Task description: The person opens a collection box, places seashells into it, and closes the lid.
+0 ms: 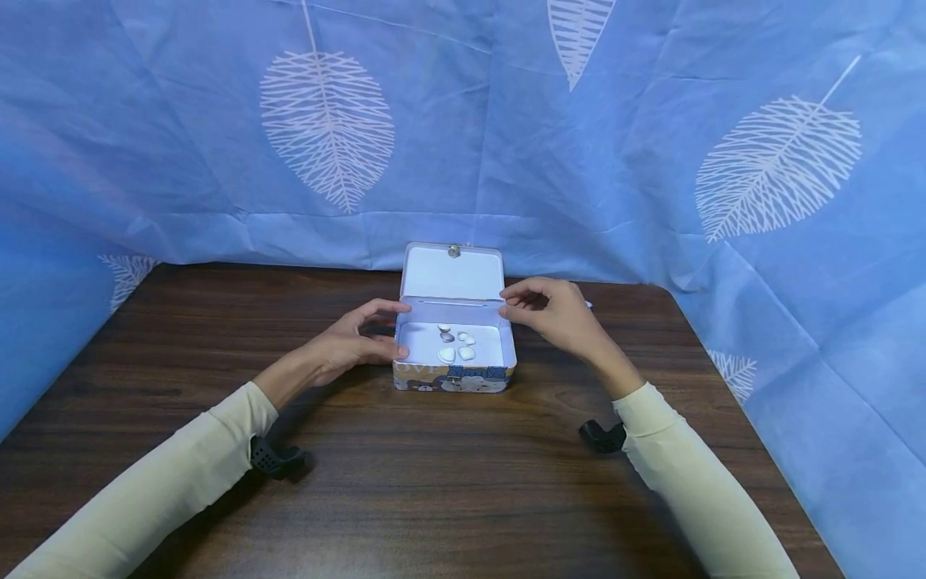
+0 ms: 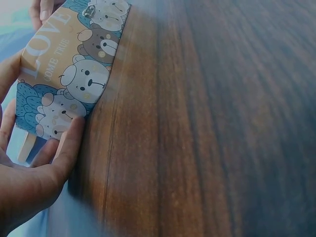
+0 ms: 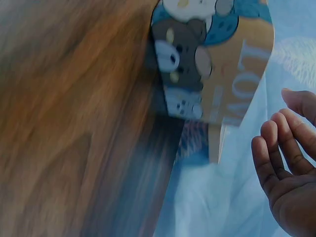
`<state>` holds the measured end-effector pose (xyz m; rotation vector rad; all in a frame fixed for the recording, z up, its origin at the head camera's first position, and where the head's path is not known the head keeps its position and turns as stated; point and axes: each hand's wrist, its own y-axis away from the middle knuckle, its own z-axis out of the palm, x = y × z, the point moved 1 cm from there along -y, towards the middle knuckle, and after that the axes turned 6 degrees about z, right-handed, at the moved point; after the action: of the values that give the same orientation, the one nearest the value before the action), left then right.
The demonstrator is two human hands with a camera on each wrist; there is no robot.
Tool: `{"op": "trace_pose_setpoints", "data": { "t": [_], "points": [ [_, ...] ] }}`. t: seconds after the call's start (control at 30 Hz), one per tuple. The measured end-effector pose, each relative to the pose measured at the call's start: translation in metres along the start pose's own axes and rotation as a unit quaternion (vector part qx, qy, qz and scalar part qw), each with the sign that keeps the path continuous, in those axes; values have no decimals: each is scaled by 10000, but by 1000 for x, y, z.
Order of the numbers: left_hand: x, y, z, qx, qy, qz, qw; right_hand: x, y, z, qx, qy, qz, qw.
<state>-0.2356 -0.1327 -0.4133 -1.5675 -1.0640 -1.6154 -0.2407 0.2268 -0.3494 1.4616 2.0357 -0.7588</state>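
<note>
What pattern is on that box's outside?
Cartoon bears and LOVE lettering decorate the box; the left wrist view shows it best.

The right hand (image 3: 296,190) is beside a box (image 3: 212,64), its fingers bent and blue cloth (image 3: 222,207) showing between them. Cartoon animals and large white letters decorate the box's tan side. Brown wood grain covers the table (image 3: 74,113), partly blurred.

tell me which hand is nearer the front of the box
Left. The left hand holds the box, thumb by its front left corner; the right hand is farther back, near the lid.
</note>
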Motion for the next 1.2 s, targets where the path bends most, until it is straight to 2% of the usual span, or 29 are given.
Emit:
{"op": "trace_pose_setpoints", "data": {
  "t": [0.27,0.47,0.7,0.83,1.2],
  "points": [
    [0,0,0,-39,-12,66,10000,27,3,-26,242,78,270,9993],
    [0,1,0,-67,-44,121,9999,47,6,-46,375,109,642,9972],
    [0,0,0,-38,-17,97,9999,73,6,-61,487,257,883,9946],
    [0,0,-1,-36,-18,93,9999,88,4,-67,368,353,1005,9936],
    [-1,0,-1,-34,-4,65,10000,118,0,-69,-369,466,1642,9846]
  ]
}}
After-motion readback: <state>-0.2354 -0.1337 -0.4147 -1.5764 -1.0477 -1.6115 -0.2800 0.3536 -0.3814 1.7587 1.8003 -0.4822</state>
